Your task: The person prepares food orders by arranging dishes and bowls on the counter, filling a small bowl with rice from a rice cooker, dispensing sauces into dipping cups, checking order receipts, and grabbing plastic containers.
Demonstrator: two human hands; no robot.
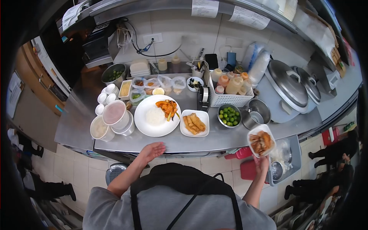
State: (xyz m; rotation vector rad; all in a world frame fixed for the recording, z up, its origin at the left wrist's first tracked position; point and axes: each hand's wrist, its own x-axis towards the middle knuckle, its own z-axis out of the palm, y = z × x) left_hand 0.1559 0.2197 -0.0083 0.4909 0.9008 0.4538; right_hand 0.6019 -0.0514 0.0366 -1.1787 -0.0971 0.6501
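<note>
My right hand [262,165] grips the lower rim of a small white square dish [251,132] that holds browned fried pieces [262,143]. The dish is off to the right, by the counter's front edge. My left hand [152,151] is open and holds nothing, its fingers stretched out just in front of the counter. Beyond it lies a round white plate [142,119] with a mound of rice [155,116] and orange-sauced food [167,109]. To the right of the plate, another square white dish [184,132] carries several fried rolls [194,124].
A bowl of green limes [229,116], a steel pot [260,110] and a white basket of sauce bottles [228,100] stand at the right. Stacked tubs [115,115] line the left. Below the counter's right side is a grey bin [296,157]. Other people [335,149] stand behind.
</note>
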